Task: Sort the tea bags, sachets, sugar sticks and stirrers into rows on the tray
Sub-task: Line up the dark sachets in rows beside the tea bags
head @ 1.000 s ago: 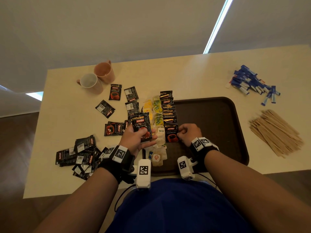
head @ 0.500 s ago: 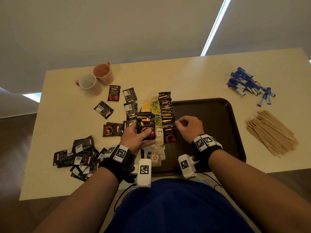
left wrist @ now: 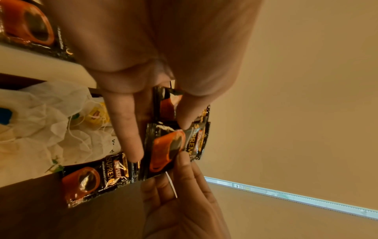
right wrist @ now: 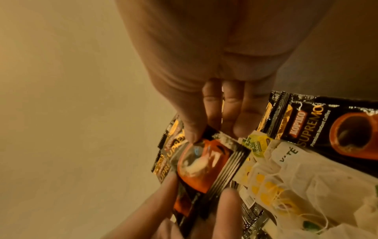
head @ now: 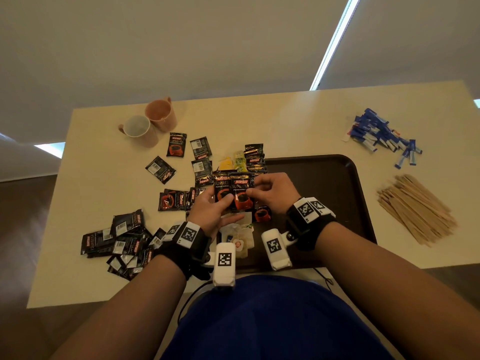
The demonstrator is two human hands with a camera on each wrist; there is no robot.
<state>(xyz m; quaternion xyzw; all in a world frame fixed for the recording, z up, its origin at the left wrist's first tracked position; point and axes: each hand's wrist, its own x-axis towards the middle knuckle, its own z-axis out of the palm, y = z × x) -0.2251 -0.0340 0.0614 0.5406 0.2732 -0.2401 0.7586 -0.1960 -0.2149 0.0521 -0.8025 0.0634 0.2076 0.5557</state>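
My left hand [head: 217, 203] holds a small stack of black coffee sachets [head: 222, 189] upright above the tray's left edge. My right hand [head: 270, 190] pinches the front sachet [head: 242, 197] of that stack between thumb and fingers; the right wrist view shows the pinch on this sachet [right wrist: 204, 165]. On the dark brown tray [head: 337, 183] a row of sachets [head: 255, 158] runs along the left side, with tea bags [head: 241, 239] beside it. Blue sugar sticks [head: 381, 136] and wooden stirrers [head: 415, 206] lie on the table to the right of the tray.
Two mugs [head: 137, 128] stand at the back left of the cream table [head: 298, 120]. Loose sachets [head: 176, 149] are scattered left of the tray, and a pile of them [head: 119, 237] lies near the front left edge.
My right hand left the sachet row on the tray, rose and took hold of the front sachet in my left hand. The left hand lifted its stack a little.
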